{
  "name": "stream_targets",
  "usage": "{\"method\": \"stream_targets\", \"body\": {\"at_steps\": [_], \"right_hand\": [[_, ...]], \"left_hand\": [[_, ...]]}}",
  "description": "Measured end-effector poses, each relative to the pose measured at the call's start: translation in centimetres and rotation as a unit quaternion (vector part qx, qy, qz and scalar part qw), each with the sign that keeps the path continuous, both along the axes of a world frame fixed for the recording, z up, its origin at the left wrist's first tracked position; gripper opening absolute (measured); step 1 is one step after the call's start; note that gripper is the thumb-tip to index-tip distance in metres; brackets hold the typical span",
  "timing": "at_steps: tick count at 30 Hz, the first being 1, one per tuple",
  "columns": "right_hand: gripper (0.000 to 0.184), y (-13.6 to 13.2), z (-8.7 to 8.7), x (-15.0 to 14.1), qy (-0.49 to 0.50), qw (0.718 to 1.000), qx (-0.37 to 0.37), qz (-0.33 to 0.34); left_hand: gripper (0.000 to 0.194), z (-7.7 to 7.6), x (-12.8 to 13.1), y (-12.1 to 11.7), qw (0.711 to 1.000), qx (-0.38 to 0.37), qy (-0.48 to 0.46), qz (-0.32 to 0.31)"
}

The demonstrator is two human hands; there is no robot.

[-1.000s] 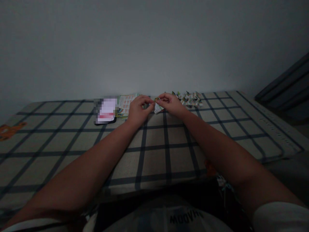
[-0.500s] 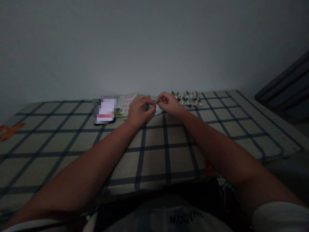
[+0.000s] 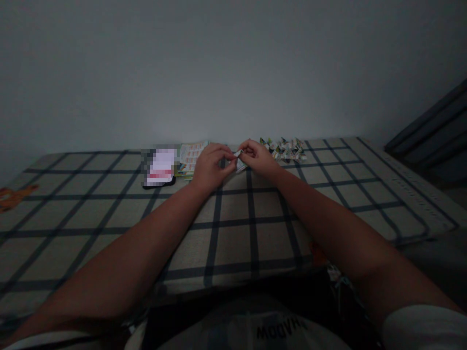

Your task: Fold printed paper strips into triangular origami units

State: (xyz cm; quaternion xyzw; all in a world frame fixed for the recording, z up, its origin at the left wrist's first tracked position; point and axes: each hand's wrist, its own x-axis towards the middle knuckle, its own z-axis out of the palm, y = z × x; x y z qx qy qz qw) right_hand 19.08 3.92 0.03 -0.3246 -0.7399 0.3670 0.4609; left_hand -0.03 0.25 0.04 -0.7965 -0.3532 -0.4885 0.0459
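Between my fingertips is a small folded piece of printed paper, pale with dark marks. My left hand pinches its left side with thumb and forefinger. From the right, my right hand grips it with thumb and curled fingers, which cover much of it. Just under the hands a whitish printed slip shows on the cloth. Several folded paper pieces with zigzag points lie to the right of my right hand. Left of my left hand lies a stack of printed sheets.
A phone with a lit, blurred screen lies left of the sheets. The table wears a checked cloth and stands against a grey wall. An orange patch is at the far left. Dark draped fabric hangs at right.
The paper between my fingertips has turned slightly and shows more of its pale side. My left fingertips have moved a little closer to the right hand.
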Motion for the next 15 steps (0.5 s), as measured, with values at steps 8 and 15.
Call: {"method": "stream_targets", "body": {"at_steps": [8,15], "right_hand": [[0.020,0.18,-0.30,0.30,0.039,0.999,-0.031,0.007],[0.027,-0.15,0.02,0.52,0.067,0.995,-0.067,0.014]], "left_hand": [[0.013,-0.15,0.16,-0.09,0.997,-0.063,-0.043,-0.028],[0.030,-0.56,0.39,0.13,0.978,-0.168,-0.121,-0.017]]}}
